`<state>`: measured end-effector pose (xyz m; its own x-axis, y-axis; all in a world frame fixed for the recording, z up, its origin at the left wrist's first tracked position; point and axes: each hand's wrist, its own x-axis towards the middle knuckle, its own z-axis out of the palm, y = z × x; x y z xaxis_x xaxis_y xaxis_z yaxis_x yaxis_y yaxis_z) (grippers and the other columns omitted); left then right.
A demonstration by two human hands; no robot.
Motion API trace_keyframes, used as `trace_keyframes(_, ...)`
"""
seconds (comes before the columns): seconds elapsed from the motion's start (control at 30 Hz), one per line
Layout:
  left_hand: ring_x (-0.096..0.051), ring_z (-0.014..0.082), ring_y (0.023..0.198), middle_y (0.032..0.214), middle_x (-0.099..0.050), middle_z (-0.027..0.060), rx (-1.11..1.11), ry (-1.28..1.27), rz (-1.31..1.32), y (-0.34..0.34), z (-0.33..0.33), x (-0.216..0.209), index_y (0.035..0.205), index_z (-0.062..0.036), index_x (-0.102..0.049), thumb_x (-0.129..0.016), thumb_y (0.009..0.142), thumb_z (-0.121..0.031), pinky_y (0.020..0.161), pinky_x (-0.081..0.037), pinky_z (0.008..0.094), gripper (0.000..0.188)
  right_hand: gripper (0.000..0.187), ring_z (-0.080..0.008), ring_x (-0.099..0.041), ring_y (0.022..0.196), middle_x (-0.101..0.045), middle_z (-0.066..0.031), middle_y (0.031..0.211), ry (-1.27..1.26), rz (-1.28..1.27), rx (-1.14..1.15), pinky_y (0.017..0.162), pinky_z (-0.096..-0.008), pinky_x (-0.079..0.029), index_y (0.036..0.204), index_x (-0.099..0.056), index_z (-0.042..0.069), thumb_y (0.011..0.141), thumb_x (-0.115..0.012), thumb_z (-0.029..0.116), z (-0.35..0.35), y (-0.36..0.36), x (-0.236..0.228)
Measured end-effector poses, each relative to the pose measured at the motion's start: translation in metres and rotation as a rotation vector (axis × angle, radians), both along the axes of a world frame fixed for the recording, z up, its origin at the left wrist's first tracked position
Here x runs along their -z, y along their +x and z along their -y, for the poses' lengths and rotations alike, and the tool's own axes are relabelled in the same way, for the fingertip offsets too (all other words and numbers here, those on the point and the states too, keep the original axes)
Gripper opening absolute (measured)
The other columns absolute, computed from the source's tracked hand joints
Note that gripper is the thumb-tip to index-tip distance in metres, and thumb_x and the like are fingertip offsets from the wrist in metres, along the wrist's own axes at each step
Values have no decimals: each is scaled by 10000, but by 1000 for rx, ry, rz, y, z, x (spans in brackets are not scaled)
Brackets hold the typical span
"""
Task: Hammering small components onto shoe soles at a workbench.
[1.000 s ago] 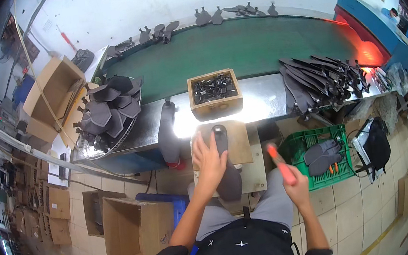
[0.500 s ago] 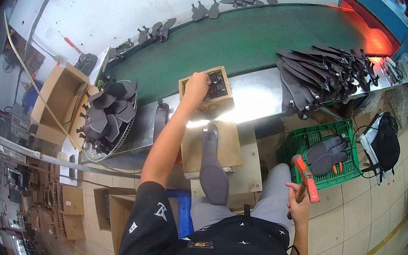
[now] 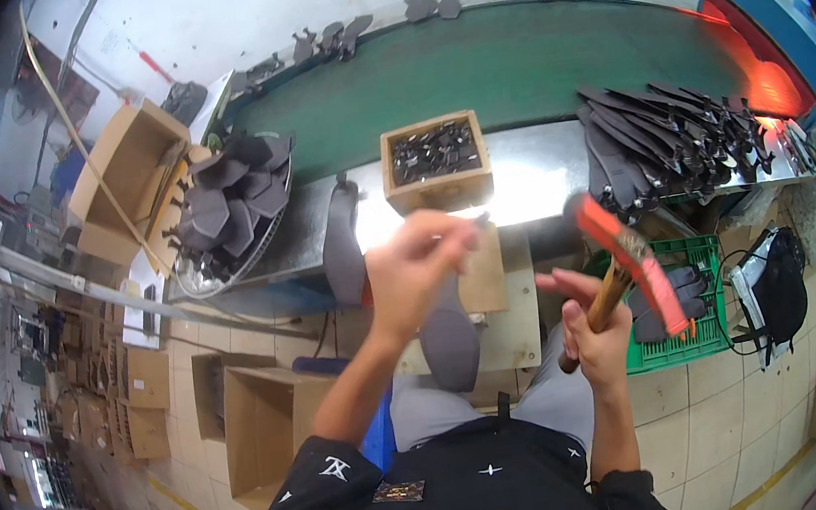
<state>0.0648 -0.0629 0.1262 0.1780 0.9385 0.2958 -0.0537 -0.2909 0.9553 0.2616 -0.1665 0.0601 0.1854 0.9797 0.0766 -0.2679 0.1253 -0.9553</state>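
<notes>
My left hand (image 3: 419,266) is raised above a dark grey insole (image 3: 451,346), its fingers pinched together. A tiny dark piece shows by the fingertips, but blur hides what they hold. The insole lies lengthwise on a pale board (image 3: 521,292) at my knees, its far end partly covered by the hand. My right hand (image 3: 595,332) grips the wooden handle of a red-headed hammer (image 3: 635,259), lifted to the right of the insole. Beyond the left hand, a wooden box (image 3: 441,194) of small black parts stands on the metal bench edge.
A basket of grey insole pieces (image 3: 227,210) stands at left, with another insole (image 3: 341,242) beside it. Several insoles (image 3: 618,150) lie piled at right. A green conveyor belt (image 3: 467,67) runs behind. A green crate (image 3: 656,356) and cardboard boxes (image 3: 267,427) flank me.
My left hand has come out of the wooden box and back toward me, over the insole. The hammer in my right hand has risen and swung forward.
</notes>
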Motion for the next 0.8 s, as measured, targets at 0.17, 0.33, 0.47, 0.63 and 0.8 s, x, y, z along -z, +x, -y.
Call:
trace_keyframes(0.17,-685,239,874,1051,-678,134,-107,1290,-702,-32,58,-11,998,4,-723,-774,738,41,697,-574,329,267,264,-17,-485,541,-711,-128,1041,190,-102,-219,449,-180,-365,1136,-626,-14,907,-700,97,3,-40,-44)
trace_keyframes(0.33,-679,245,872,1039,-669,128,-68,1074,-458,-45,73,-1,1038,5,-703,-787,739,29,712,-574,328,312,173,-56,-567,595,-705,-132,990,86,-110,-147,480,-195,-427,1023,-636,-22,866,-707,0,23,-62,-60)
trace_keyframes(0.47,-690,250,903,1034,-690,141,38,613,-210,-47,77,1,1063,-11,-692,-789,751,4,743,-574,322,327,175,-65,-580,626,-691,-157,1046,180,-126,-166,497,-198,-437,1021,-643,-17,857,-703,-32,24,-69,-49)
trace_keyframes(0.63,-700,233,887,1001,-708,122,62,476,-182,-55,78,7,1022,-25,-723,-780,745,20,751,-568,305,287,210,-60,-573,625,-681,-155,1057,166,-56,-185,487,-198,-420,1034,-652,-22,837,-720,-45,19,-70,-42)
trace_keyframes(0.8,-689,222,842,967,-699,101,30,567,-306,-63,76,10,1016,-26,-726,-760,747,44,721,-561,305,280,223,-40,-573,640,-669,-108,1008,-40,163,-236,486,-179,-388,1030,-661,-19,823,-746,-15,13,-60,-49)
